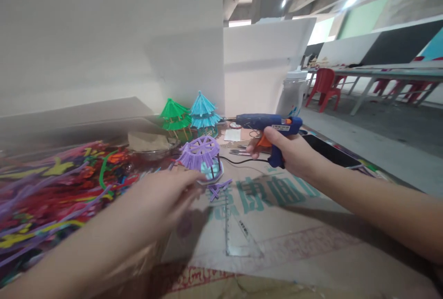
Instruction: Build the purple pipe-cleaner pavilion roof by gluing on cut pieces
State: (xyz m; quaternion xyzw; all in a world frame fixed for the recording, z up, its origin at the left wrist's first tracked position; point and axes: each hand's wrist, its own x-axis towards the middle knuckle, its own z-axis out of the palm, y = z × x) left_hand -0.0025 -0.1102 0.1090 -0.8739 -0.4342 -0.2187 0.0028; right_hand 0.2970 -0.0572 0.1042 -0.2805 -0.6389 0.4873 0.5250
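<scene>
A blue glue gun with an orange trigger is in my right hand, its nozzle pointing left toward the light-blue pavilion. My left hand, blurred by motion, is beside the purple pavilion; its fingertips are smeared and whether they touch anything is unclear. The purple pavilion has an open spoked roof and dark posts on a pale base. Short purple pieces lie crossed in front of it. Behind stands a green pavilion. A clear triangle ruler lies on the cardboard.
Colorful fuzzy stems are heaped at left, near a bowl holding brown material. Tweezers, a white card and a dark phone lie further back. A clear jar stands by white panels; a red chair is beyond.
</scene>
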